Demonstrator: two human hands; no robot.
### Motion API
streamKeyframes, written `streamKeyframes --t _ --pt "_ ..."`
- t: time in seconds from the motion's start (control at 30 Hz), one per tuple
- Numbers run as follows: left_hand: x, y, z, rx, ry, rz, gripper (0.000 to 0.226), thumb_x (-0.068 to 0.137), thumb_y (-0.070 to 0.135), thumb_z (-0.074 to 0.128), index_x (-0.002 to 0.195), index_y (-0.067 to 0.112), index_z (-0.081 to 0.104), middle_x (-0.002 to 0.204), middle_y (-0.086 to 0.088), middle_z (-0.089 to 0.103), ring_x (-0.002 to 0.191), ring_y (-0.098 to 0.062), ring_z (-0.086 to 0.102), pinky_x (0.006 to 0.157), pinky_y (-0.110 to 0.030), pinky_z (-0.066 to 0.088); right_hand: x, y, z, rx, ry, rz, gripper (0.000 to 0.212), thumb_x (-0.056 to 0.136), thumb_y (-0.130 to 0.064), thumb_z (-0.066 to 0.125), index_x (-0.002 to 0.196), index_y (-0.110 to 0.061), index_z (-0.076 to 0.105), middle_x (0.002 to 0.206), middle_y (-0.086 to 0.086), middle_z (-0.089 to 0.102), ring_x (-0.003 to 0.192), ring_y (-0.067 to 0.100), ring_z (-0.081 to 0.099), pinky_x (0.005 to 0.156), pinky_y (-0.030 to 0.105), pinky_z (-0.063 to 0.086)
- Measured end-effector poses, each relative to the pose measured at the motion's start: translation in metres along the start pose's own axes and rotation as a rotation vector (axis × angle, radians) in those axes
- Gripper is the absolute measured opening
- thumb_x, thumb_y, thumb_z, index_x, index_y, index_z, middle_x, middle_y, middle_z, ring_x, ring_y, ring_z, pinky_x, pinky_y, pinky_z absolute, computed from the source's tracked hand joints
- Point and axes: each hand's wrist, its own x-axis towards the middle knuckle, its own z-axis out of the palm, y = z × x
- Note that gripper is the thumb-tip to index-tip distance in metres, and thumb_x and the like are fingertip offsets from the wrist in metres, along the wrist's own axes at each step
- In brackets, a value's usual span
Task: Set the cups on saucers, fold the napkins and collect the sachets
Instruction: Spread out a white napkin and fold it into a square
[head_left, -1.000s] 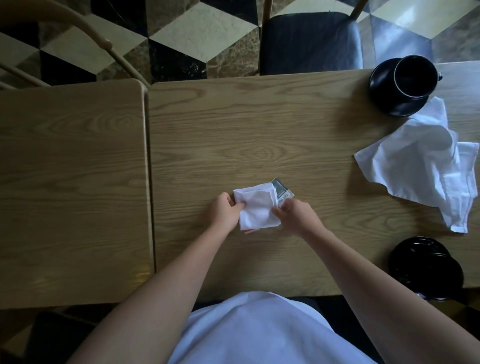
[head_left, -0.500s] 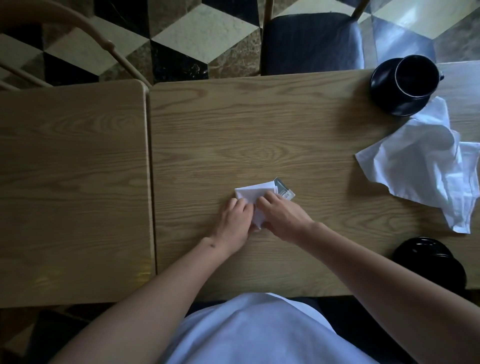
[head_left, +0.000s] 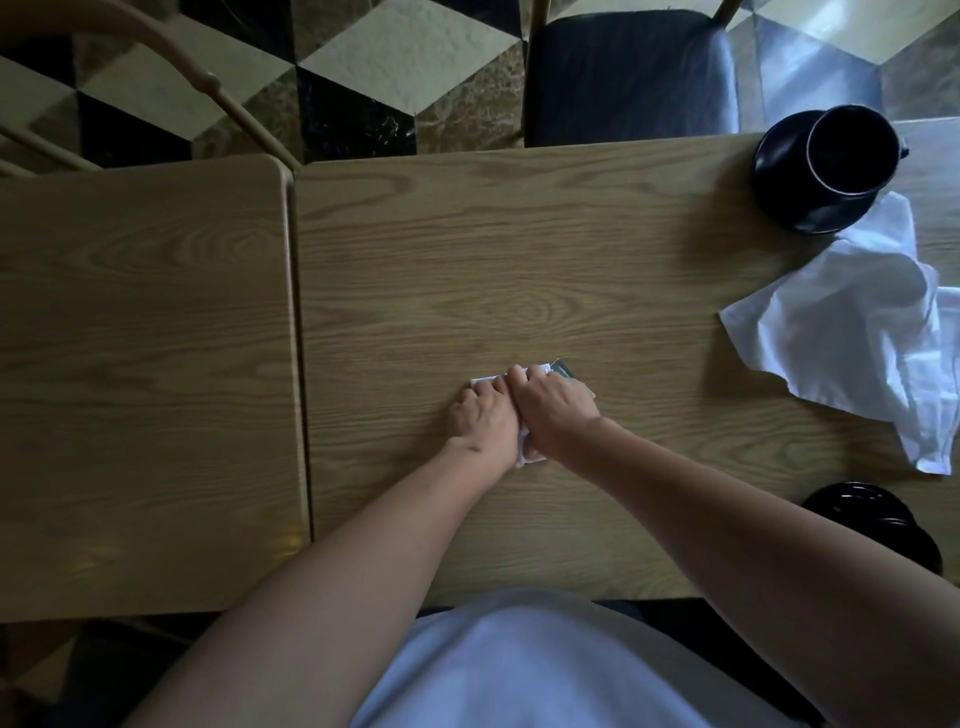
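Observation:
A small folded white napkin (head_left: 484, 381) lies on the wooden table (head_left: 519, 260), mostly hidden under both hands. My left hand (head_left: 480, 418) and my right hand (head_left: 558, 410) lie side by side, palms down, pressing it flat. A corner of a sachet (head_left: 565, 370) pokes out from under the napkin beside my right hand. A black cup (head_left: 852, 150) stands on a black saucer (head_left: 779, 176) at the far right. A loose, crumpled white napkin (head_left: 852, 332) lies below it. Another black cup and saucer (head_left: 872, 519) sit at the near right edge.
A second wooden table (head_left: 140, 364) butts against the left side, with a narrow seam between the two. A dark-cushioned chair (head_left: 628, 67) stands behind the far edge. A curved chair frame (head_left: 208, 83) is at the far left over a tiled floor.
The hands held the folded napkin by its two sides a second ago. They have since moved together on top of it and now press it down, covering most of it.

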Motion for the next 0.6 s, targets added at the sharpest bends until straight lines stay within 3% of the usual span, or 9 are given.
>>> streamKeyframes --t 0.13,0.2,0.27,0.3,0.37,0.4,0.47,0.53,0.6 --pt "0.003 0.001 0.002 -0.026 0.004 -0.009 0.078 0.074 0.035 0.080 0.133 0.006 0.038 0.137 -0.014 0.049 0.126 -0.027 0.050 0.100 -0.036 0.045 0.003 0.000 0.002 0.013 -0.007 0.023 0.077 0.054 -0.033 0.089 0.115 -0.018 0.044 0.110 -0.001 0.062 0.097 0.018 0.069 0.040 0.030 0.011" --pt "0.001 0.000 0.002 -0.041 0.039 0.064 0.077 0.076 0.039 0.076 0.134 0.006 0.038 0.136 -0.013 0.049 0.125 -0.027 0.049 0.103 -0.035 0.039 0.002 -0.002 0.002 0.029 0.030 0.017 0.077 0.056 -0.029 0.089 0.117 -0.016 0.044 0.113 0.002 0.062 0.100 0.020 0.068 0.042 0.030 0.025" --pt "-0.007 -0.007 0.005 -0.201 0.071 0.084 0.075 0.074 0.037 0.078 0.131 0.007 0.041 0.134 -0.011 0.050 0.125 -0.029 0.047 0.103 -0.034 0.036 -0.004 -0.002 0.002 0.091 0.072 0.007 0.076 0.061 -0.025 0.088 0.122 -0.013 0.044 0.118 0.006 0.059 0.107 0.023 0.064 0.061 0.033 0.044" --pt "-0.012 -0.012 0.008 -0.343 0.085 0.052 0.070 0.072 0.033 0.080 0.127 0.007 0.045 0.130 -0.012 0.052 0.122 -0.030 0.048 0.099 -0.033 0.038 -0.009 -0.001 0.004 0.129 0.091 -0.001 0.072 0.066 -0.025 0.085 0.124 -0.012 0.044 0.120 0.007 0.057 0.110 0.025 0.061 0.071 0.034 0.045" --pt "-0.023 -0.023 0.015 -0.650 0.206 -0.072 0.036 0.075 0.015 0.075 0.104 0.011 0.053 0.113 -0.014 0.059 0.107 -0.033 0.056 0.081 -0.032 0.039 -0.022 0.003 0.013 0.252 0.150 0.015 0.051 0.078 -0.022 0.074 0.119 -0.011 0.046 0.119 0.008 0.055 0.109 0.029 0.059 0.072 0.034 0.041" --pt "-0.027 -0.027 0.020 -0.776 0.294 -0.167 0.021 0.078 0.009 0.068 0.090 0.013 0.052 0.101 -0.013 0.062 0.097 -0.033 0.059 0.074 -0.034 0.038 -0.029 0.005 0.021 0.367 0.193 0.069 0.039 0.081 -0.020 0.068 0.113 -0.012 0.046 0.114 0.006 0.054 0.101 0.030 0.059 0.069 0.035 0.040" --pt "-0.033 -0.034 0.026 -0.925 0.421 -0.343 0.016 0.080 0.007 0.064 0.078 0.015 0.050 0.086 -0.011 0.063 0.085 -0.032 0.060 0.069 -0.034 0.039 -0.043 0.009 0.036 0.643 0.293 0.261 0.027 0.083 -0.021 0.063 0.102 -0.014 0.045 0.100 0.001 0.048 0.083 0.024 0.052 0.065 0.033 0.038" --pt "-0.035 -0.037 0.026 -1.076 0.371 -0.454 0.013 0.081 0.013 0.068 0.081 0.015 0.055 0.086 -0.006 0.065 0.081 -0.028 0.061 0.069 -0.030 0.040 -0.053 0.015 0.045 0.867 0.334 0.459 0.027 0.081 -0.030 0.065 0.094 -0.014 0.046 0.092 0.000 0.049 0.075 0.019 0.045 0.062 0.030 0.036" --pt "-0.034 -0.034 0.026 -1.171 0.269 -0.495 0.014 0.080 0.019 0.070 0.085 0.015 0.057 0.084 -0.003 0.064 0.076 -0.022 0.057 0.066 -0.028 0.040 -0.056 0.019 0.045 1.023 0.214 0.596 0.034 0.078 -0.036 0.068 0.091 -0.009 0.053 0.085 0.003 0.058 0.072 0.022 0.053 0.056 0.028 0.035"
